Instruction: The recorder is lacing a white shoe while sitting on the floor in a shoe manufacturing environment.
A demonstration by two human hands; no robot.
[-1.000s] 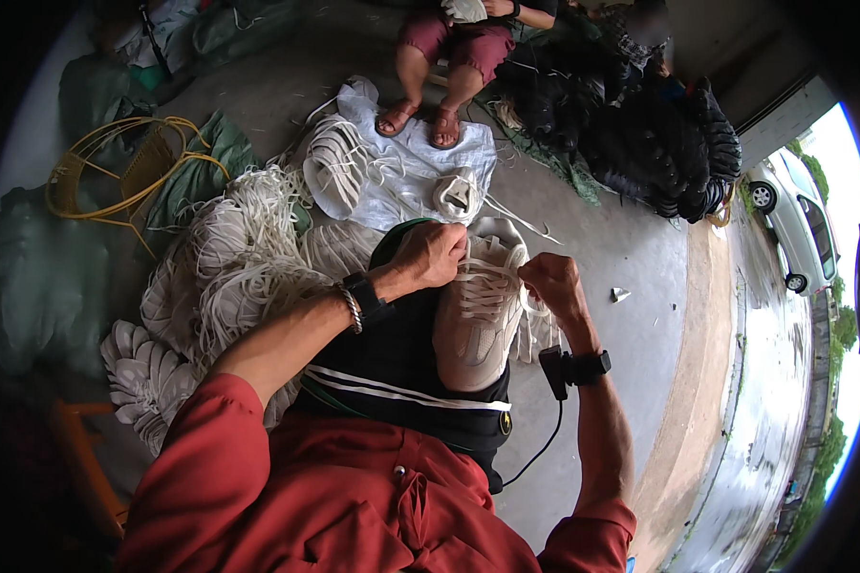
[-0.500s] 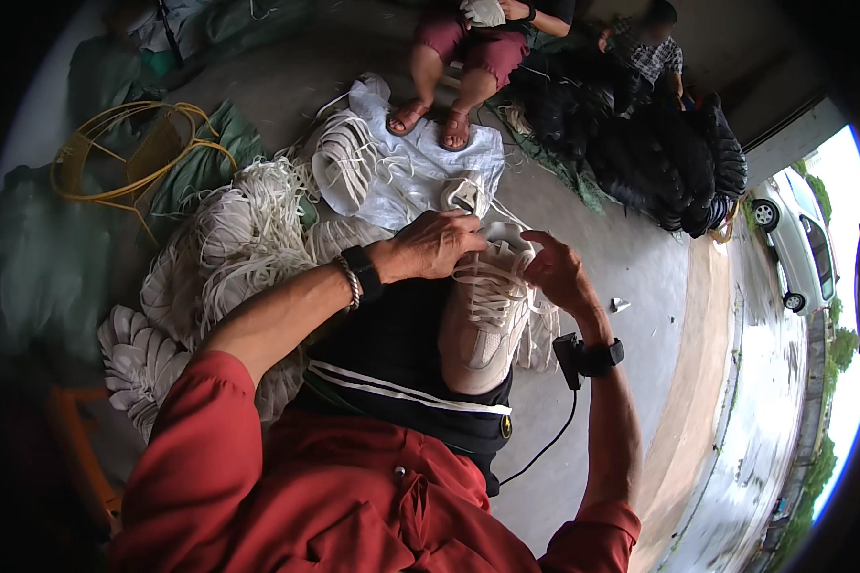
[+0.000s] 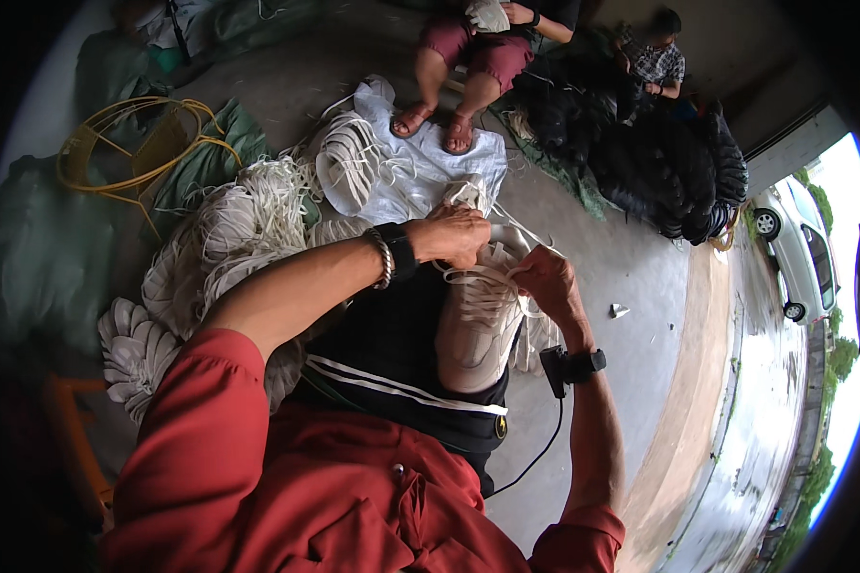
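A pale beige-white sneaker (image 3: 468, 349) rests on my black-clad lap, its toe toward me. White shoelace (image 3: 487, 298) criss-crosses its front, and a loose strand bows between my two hands. My left hand (image 3: 457, 236) is closed at the left of the shoe's collar, gripping the lace; its fingertips are partly hidden. On the other side, my right hand (image 3: 548, 280) pinches the lace between thumb and fingers beside the upper eyelets. Just beyond my left hand, another pale shoe (image 3: 466, 194) lies on a white sheet (image 3: 420, 181).
Bundles of white shoe parts with trailing laces (image 3: 229, 224) pile up at left, near a yellow round frame (image 3: 148, 143). A seated person's sandalled feet (image 3: 459, 134) are on the sheet. Black bundles (image 3: 650, 172) lie far right, before another person (image 3: 655, 62). A cable (image 3: 535, 458) hangs from my right wrist.
My right hand has drawn in and its spread fingers have closed on the lace. My left hand has shifted slightly right. The lace strand now bows lower across the shoe.
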